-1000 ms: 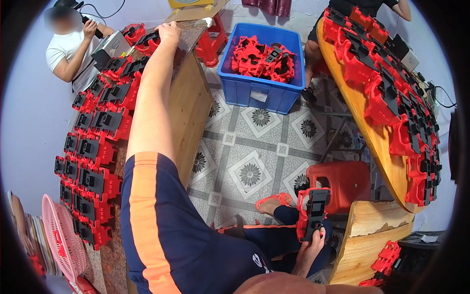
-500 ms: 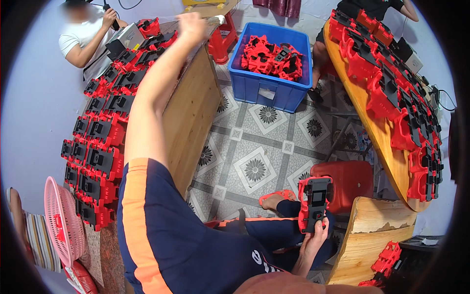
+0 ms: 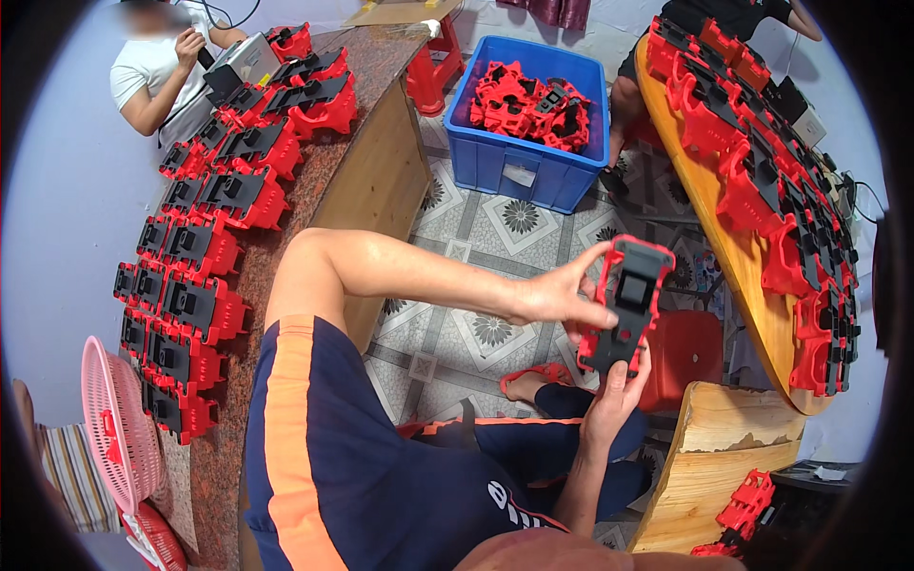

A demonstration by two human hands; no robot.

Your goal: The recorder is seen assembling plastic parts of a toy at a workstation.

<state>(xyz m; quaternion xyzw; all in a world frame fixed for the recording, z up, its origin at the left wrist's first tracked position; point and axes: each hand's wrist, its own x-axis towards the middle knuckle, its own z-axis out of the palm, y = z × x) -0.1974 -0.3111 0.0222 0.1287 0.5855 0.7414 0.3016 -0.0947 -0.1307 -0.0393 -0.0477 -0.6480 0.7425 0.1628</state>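
Observation:
A red plastic housing with a black centre panel (image 3: pixel 630 303) is held tilted in front of me, right of the middle. My right hand (image 3: pixel 614 404) grips its lower end, thumb on the black face and fingers behind. My left hand (image 3: pixel 564 297) reaches across and clasps its left side, with the thumb laid over the front and the other fingers partly hidden behind the red rim. Both hands are closed on this one part.
Rows of similar housings (image 3: pixel 228 195) stand on the reddish stone-topped table (image 3: pixel 271 276) at left. More cover the wooden table (image 3: pixel 685 186) at right. A blue crate (image 3: pixel 519 171) of red parts sits on the floor ahead. Co-workers sit behind both tables; a red stool (image 3: pixel 681 357) is nearby.
My left hand has come back from the far end of the left table and now grips the housing. My right hand has lifted the housing upward and slightly to the right.

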